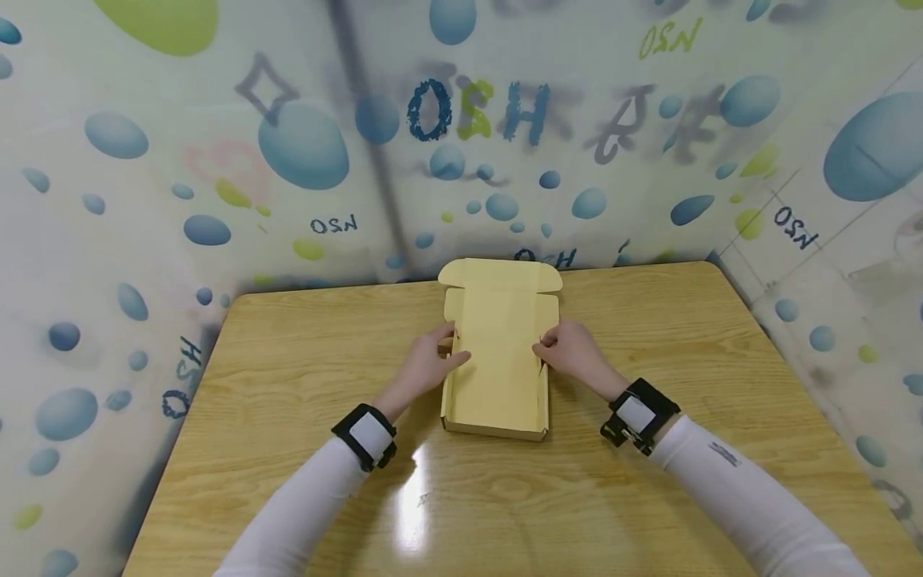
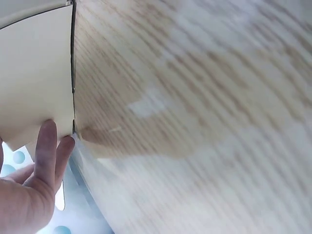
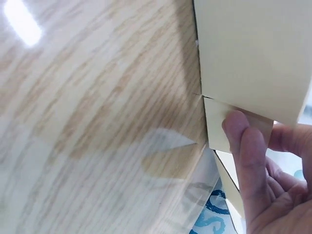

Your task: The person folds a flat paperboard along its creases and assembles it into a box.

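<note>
The box (image 1: pixel 497 385), pale card, stands open on the table (image 1: pixel 303 449), midway between the left and right edges, closer to the far edge than to the near one. Its low near wall (image 1: pixel 494 430) faces the near edge; a pair of squarish side flaps (image 1: pixel 547 311) and, beyond them, a pair of rounded ears (image 1: pixel 550 277) spread at its far end, which covers part of the table's far edge in the head view.

The left hand (image 1: pixel 421 365) is at the box's left side. Its fingers are nearly straight, set apart from the thumb, and touch the outer side; the thumb reaches over onto the inside. Whether the thumb presses there I cannot tell.

The right hand (image 1: pixel 577 353) is at the right side, opposite, with its fingers drawn narrow: two fingertips lie on one face of a small card flap (image 3: pixel 217 122) and the thumb goes behind it, pinching it.

Each wrist wears a black band (image 1: pixel 644 415) above a white sleeve (image 1: pixel 757 497). A streak of glare (image 1: pixel 413 505) lies nearer the near edge, left of the box. Past the far edge hangs a wall covering (image 1: pixel 288 240) with blue and green drops and mirrored lettering.
</note>
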The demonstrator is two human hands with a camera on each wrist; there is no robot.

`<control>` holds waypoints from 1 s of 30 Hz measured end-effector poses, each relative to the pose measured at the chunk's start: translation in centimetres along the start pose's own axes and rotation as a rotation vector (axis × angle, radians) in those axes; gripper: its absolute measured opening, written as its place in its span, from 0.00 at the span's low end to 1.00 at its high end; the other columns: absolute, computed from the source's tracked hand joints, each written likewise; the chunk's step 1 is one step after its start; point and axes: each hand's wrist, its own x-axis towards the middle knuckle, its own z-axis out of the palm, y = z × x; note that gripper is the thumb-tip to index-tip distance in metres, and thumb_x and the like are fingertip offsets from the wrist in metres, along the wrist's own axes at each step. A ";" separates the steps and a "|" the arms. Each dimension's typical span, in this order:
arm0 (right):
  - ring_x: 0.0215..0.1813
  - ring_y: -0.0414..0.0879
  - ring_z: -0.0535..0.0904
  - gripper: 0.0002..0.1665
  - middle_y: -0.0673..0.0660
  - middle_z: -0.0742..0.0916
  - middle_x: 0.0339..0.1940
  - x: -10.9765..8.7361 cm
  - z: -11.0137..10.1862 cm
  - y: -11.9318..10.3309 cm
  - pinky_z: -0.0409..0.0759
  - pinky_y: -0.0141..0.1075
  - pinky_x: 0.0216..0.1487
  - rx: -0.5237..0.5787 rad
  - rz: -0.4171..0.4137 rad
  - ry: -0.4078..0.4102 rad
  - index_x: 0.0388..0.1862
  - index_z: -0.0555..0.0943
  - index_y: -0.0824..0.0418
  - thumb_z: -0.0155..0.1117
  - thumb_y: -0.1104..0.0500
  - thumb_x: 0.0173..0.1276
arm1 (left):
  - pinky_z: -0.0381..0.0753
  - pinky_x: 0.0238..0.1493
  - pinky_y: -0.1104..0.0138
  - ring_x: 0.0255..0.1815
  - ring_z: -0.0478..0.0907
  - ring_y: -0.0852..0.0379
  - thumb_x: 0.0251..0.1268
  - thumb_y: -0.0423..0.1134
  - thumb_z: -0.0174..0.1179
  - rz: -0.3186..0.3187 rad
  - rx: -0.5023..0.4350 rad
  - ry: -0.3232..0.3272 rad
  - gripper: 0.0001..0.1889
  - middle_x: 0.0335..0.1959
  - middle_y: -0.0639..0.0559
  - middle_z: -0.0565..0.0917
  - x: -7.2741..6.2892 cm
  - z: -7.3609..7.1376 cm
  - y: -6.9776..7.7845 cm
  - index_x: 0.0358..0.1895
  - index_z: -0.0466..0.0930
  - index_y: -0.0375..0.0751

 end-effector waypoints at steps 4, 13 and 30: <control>0.15 0.42 0.70 0.19 0.50 0.79 0.10 -0.2 0.1 0.2 0.65 0.32 0.20 0.023 0.015 0.011 0.14 0.81 0.61 0.61 0.59 0.66 | 0.81 0.44 0.62 0.52 0.79 0.49 0.64 0.45 0.62 0.020 0.009 0.016 0.30 0.62 0.46 0.74 -0.1 0.1 0.1 0.68 0.66 0.41; 0.33 0.42 0.81 0.15 0.57 0.88 0.36 -0.9 0.4 2.1 0.78 0.36 0.35 0.106 -0.044 0.030 0.41 0.86 0.63 0.61 0.53 0.69 | 0.82 0.42 0.63 0.49 0.79 0.49 0.64 0.44 0.62 0.011 0.022 0.067 0.27 0.58 0.44 0.76 -0.3 0.4 0.2 0.65 0.69 0.38; 0.35 0.47 0.85 0.16 0.60 0.88 0.36 -1.1 0.7 4.1 0.82 0.36 0.38 0.249 -0.016 -0.066 0.45 0.84 0.69 0.57 0.58 0.72 | 0.82 0.37 0.67 0.45 0.81 0.51 0.64 0.41 0.62 0.073 0.055 0.129 0.21 0.50 0.45 0.80 -0.5 1.0 0.1 0.57 0.73 0.37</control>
